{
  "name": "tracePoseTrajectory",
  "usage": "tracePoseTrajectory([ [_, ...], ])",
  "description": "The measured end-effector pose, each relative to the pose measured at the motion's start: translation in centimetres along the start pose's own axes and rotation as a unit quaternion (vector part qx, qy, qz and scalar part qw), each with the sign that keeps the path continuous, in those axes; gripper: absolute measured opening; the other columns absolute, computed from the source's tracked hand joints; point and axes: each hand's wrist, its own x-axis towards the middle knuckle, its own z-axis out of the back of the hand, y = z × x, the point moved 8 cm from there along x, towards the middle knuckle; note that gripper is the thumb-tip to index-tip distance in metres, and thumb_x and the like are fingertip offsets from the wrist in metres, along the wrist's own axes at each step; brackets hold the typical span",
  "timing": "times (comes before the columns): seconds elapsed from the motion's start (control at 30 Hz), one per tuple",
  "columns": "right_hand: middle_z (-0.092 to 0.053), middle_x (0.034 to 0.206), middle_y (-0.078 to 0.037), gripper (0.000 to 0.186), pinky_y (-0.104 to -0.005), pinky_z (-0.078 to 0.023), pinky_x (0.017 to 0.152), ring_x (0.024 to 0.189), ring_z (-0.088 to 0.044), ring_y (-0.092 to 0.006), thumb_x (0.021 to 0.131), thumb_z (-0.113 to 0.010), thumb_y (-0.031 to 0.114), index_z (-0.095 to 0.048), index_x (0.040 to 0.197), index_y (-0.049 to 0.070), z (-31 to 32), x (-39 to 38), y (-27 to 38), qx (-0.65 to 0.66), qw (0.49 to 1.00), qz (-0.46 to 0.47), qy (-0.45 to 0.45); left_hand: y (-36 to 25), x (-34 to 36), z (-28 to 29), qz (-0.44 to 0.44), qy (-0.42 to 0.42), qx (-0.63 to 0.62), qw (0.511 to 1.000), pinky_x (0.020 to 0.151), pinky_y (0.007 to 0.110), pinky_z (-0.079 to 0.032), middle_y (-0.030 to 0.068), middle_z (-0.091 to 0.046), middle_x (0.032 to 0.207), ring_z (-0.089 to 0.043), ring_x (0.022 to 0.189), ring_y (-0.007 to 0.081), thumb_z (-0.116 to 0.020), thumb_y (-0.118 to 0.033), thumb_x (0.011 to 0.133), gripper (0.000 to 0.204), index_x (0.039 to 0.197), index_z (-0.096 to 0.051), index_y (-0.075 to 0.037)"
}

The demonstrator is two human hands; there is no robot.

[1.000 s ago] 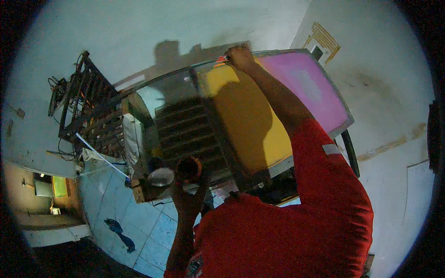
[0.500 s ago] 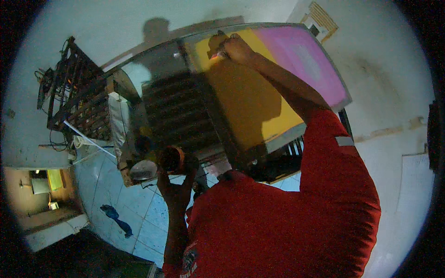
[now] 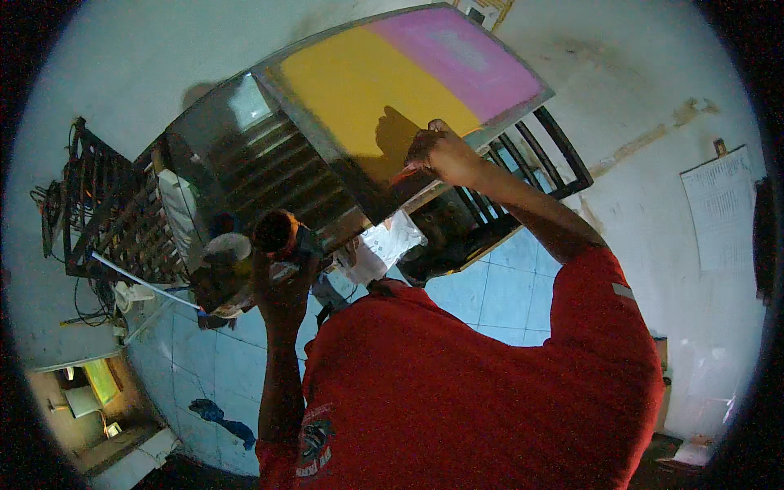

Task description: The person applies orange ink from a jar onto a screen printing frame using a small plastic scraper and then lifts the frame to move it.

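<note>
A flat panel with a yellow field [image 3: 343, 86], a pink field [image 3: 457, 69] and a grey border lies tilted across a dark slatted rack. At the panel's near edge, close to its lower corner, my right hand [image 3: 445, 155] is closed around a small brush-like tool [image 3: 403, 175] with a reddish part; its tip is hard to make out in the shadow. My left hand [image 3: 282, 294] holds a round, open-topped cup [image 3: 276, 231] with an orange-tinged rim, below and left of the panel. The cup's inside is too dark to read.
Dark slats [image 3: 269, 167] show left of the panel, beside a wooden rack with cables [image 3: 106, 204]. A pale round container [image 3: 227, 249] stands left of the cup. White crumpled sheets [image 3: 392, 241] hang below the panel. A blue cloth [image 3: 222, 420] lies on the tiled floor.
My right hand has come from the far edge of the yellow field to the panel's near edge with the tool. My left hand still holds the cup. The whole view has shifted.
</note>
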Motion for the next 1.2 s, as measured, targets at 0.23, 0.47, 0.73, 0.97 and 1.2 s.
tracePoseTrajectory([
  [0.23, -0.066, 0.08, -0.01, 0.006, -0.0347, -0.046, 0.073, 0.078, -0.063, -0.0237, 0.081, -0.067, 0.01, -0.07, 0.086, 0.011, 8.0, -1.2, -3.7, 0.21, 0.926, -0.175, -0.259, 3.2, 0.3, -3.9, 0.002, 0.062, -0.059, 0.996, 0.083, 0.036, -0.048, 0.0129, -0.062, 0.102, -0.06, 0.095, 0.0232, -0.076, -0.014, 0.073, 0.052, 0.116, -0.051, 0.001],
  [0.47, -0.066, 0.079, -0.008, 0.014, -0.0305, -0.048, 0.072, 0.078, -0.061, -0.0154, 0.083, -0.068, 0.013, -0.068, 0.086, -0.001, 12.3, 2.3, 0.4, 0.446, 0.764, -0.26, -0.388, 1.2, 4.8, -6.8, -0.053, 0.052, 0.033, 0.997, 0.086, 0.036, -0.046, 0.0134, -0.063, 0.101, -0.061, 0.094, 0.0257, -0.079, -0.017, 0.068, 0.057, 0.116, -0.052, 0.0],
  [0.73, -0.068, 0.091, -0.003, 0.019, -0.0389, -0.037, 0.077, 0.083, -0.058, -0.0215, 0.068, -0.068, 0.013, -0.071, 0.086, 0.016, 12.2, 4.3, 5.3, 0.105, 0.922, -0.088, -0.362, -2.1, 8.4, -6.5, -0.041, 0.047, -0.056, 0.996, 0.082, 0.039, -0.048, 0.0215, -0.064, 0.099, -0.063, 0.089, 0.0339, -0.078, -0.023, 0.07, 0.056, 0.112, -0.053, 0.004],
  [0.97, -0.067, 0.086, -0.001, 0.021, -0.0382, -0.037, 0.077, 0.082, -0.058, -0.022, 0.067, -0.069, 0.005, -0.068, 0.086, 0.015, 3.3, 9.2, -7.5, 0.032, 0.955, -0.125, -0.268, 3.0, 8.5, -4.3, -0.059, -0.053, -0.056, 0.995, 0.086, 0.038, -0.047, 0.0189, -0.058, 0.116, -0.059, 0.104, 0.0304, -0.078, -0.017, 0.071, 0.058, 0.12, -0.051, -0.001],
  [1.2, -0.066, 0.099, -0.006, 0.021, -0.044, -0.035, 0.091, 0.094, -0.059, -0.0253, 0.082, -0.06, 0.029, -0.069, 0.097, 0.018, -5.8, 24.6, -21.2, -0.092, 0.982, -0.155, -0.052, 3.6, 4.2, -1.2, 0.036, -0.049, 0.12, 0.991, 0.086, 0.038, -0.047, 0.0133, -0.061, 0.109, -0.059, 0.101, 0.0256, -0.08, -0.014, 0.07, 0.055, 0.118, -0.054, -0.004],
])
